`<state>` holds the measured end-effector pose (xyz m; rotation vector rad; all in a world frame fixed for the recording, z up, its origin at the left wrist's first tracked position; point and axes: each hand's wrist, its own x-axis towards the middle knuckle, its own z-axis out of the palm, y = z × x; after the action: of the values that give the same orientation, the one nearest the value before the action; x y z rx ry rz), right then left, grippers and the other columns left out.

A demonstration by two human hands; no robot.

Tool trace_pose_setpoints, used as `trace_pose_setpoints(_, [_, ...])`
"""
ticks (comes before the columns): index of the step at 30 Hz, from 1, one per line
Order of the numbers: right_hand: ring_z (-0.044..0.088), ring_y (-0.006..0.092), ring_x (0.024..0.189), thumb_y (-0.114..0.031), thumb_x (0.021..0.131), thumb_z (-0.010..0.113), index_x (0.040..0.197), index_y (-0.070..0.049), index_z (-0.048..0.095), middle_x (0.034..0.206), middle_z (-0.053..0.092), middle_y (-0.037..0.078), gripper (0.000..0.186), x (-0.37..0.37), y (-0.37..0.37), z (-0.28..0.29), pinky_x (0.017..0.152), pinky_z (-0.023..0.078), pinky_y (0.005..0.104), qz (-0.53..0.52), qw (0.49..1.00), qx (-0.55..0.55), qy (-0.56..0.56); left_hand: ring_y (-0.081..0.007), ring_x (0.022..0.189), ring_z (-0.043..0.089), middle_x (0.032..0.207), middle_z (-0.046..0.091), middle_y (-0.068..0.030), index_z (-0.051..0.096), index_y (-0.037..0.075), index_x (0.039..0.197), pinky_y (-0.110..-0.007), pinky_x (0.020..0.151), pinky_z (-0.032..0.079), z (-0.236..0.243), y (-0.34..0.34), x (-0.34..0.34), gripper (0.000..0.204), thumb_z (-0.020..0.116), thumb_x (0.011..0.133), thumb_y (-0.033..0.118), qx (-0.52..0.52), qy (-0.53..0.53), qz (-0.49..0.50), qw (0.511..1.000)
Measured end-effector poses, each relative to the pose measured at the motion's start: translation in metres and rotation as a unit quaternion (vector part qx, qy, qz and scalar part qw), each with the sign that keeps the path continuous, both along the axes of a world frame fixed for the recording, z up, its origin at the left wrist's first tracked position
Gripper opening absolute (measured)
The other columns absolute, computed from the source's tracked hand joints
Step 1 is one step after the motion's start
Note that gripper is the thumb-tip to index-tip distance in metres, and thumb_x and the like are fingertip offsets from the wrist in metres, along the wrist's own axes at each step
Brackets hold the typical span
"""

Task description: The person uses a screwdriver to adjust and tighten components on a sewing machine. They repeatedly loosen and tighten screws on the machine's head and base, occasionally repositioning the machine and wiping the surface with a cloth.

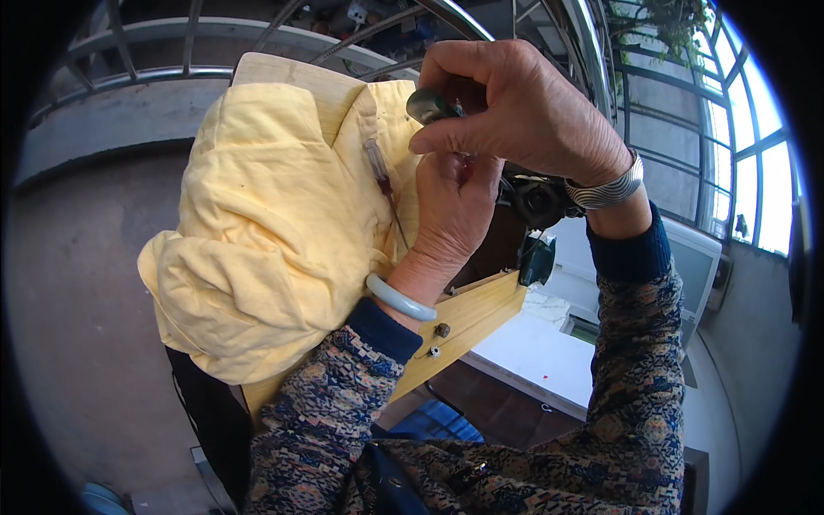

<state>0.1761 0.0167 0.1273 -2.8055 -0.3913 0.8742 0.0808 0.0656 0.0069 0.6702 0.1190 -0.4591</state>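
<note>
The dark green object [427, 106] is held between thumb and fingers of the right hand [534, 113], rounded end facing left. Its long axis, and what the left hand [451, 210] just below may grasp, I cannot tell. Left of this hand, a screwdriver [377, 163] lies on yellow cloth [266, 206]; rightward, the wooden board [472, 318] ends.

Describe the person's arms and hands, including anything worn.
The left hand and right hand are ungloved. The sleeves carry a small multicoloured geometric pattern and end in plain navy cuffs. The left wrist has a smooth, pale blue-grey bangle; the right wrist, a silvery wavy-striped band.
</note>
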Motion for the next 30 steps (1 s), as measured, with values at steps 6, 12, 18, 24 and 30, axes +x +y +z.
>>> trace_pose_setpoints(6, [0.06,0.0099,0.06,-0.021,0.085,0.08,0.118,-0.004,0.067,0.071,0.064,0.003,0.04,0.001,0.008,0.004,0.054,0.051,0.0252,-0.023,1.0,-0.001,0.005,-0.0072,0.061,0.05,0.062,0.052,-0.0029,0.058,-0.006,0.087,-0.029,0.054,0.04,0.003,-0.001,0.004,0.024,0.063,0.095,0.015,-0.07,0.017,0.018,0.997])
trace_pose_setpoints(12, [0.058,0.0116,0.057,-0.024,0.084,0.082,0.11,-0.005,0.069,0.068,0.062,0.004,0.034,-0.001,0.001,-0.006,0.052,0.049,0.027,0.029,0.997,0.059,-0.045,-0.0062,0.066,0.05,0.07,0.055,-0.0034,0.058,-0.006,0.09,-0.028,0.055,0.039,-0.001,0.004,0.004,0.023,0.065,0.094,0.015,-0.042,0.019,-0.047,0.998])
trace_pose_setpoints(18, [0.062,0.0156,0.06,-0.028,0.078,0.086,0.095,-0.004,0.066,0.071,0.064,0.007,0.036,0.0,0.007,-0.009,0.054,0.051,0.03,0.066,0.994,-0.041,-0.081,-0.007,0.062,0.05,0.067,0.053,-0.0003,0.056,0.0,0.087,-0.027,0.056,0.04,0.001,-0.004,0.003,0.017,0.065,0.094,0.014,0.002,0.018,0.015,1.0])
trace_pose_setpoints(24, [0.065,0.0166,0.066,-0.027,0.082,0.082,0.109,-0.004,0.068,0.081,0.068,0.007,0.038,-0.001,0.004,0.003,0.061,0.055,0.0294,0.058,0.997,-0.01,-0.043,-0.0095,0.061,0.05,0.07,0.054,-0.0039,0.059,-0.004,0.097,-0.027,0.055,0.042,0.002,-0.006,0.003,0.017,0.065,0.093,0.012,-0.023,0.008,0.026,0.999])
trace_pose_setpoints(30, [0.066,0.0155,0.068,-0.021,0.083,0.081,0.118,-0.004,0.068,0.085,0.07,0.008,0.04,0.0,0.003,0.003,0.064,0.056,0.0273,0.03,0.999,-0.013,-0.032,-0.0106,0.059,0.051,0.069,0.055,-0.0055,0.057,-0.005,0.098,-0.029,0.054,0.041,0.0,-0.004,0.004,0.02,0.062,0.095,0.014,0.035,-0.033,0.021,0.999])
